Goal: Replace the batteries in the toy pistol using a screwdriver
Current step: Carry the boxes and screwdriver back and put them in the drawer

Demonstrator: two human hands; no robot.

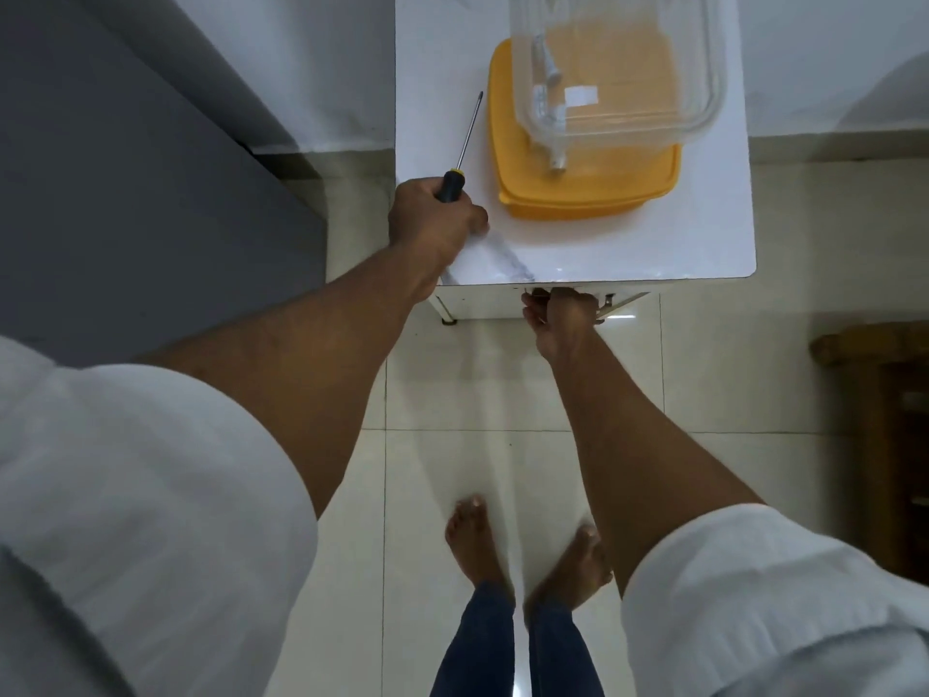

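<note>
A screwdriver point(461, 152) with a black and yellow handle is gripped in the left hand point(431, 219) at the left edge of the white table point(653, 244), in the upper middle of the frame; its metal shaft points up and away over the tabletop. The right hand point(562, 314) is curled under the table's near edge, around something that cannot be made out. A clear plastic box point(618, 67) is seen standing on a yellow lid point(588, 191) at the upper right of the table. The toy pistol cannot be identified. Bare feet point(523, 545) are seen on the tiled floor point(452, 394) below.
</note>
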